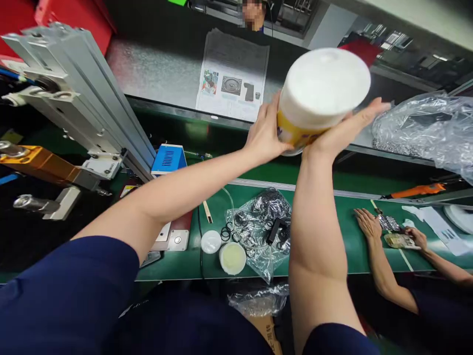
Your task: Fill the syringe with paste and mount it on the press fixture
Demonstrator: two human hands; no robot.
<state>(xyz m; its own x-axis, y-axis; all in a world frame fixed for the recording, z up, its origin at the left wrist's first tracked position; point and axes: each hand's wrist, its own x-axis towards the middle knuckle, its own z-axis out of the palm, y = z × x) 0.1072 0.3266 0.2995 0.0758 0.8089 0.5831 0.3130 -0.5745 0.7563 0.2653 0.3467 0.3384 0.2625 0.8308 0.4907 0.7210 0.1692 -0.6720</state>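
Observation:
A large white tub [327,88] with a yellow printed band is raised in front of me above the bench, tilted with its white round end towards me. My left hand [266,129] grips its left side, thumb beneath. On the other side my right hand [342,129] supports it with the palm pressed to the wall and fingers stretched along it. Below, on the green bench, stands a small open pot of pale yellow paste [232,258] beside a white lid [211,242]. Black rubber rings [225,233] lie near them, several more on a clear plastic bag [258,222].
A metal press frame [99,98] and a blue box [169,159] stand left. An instruction sheet [233,74] lies on the upper shelf, with a plastic bag [424,128] at right. A co-worker's hands [369,224] handle small parts at the right, below an orange screwdriver [417,191].

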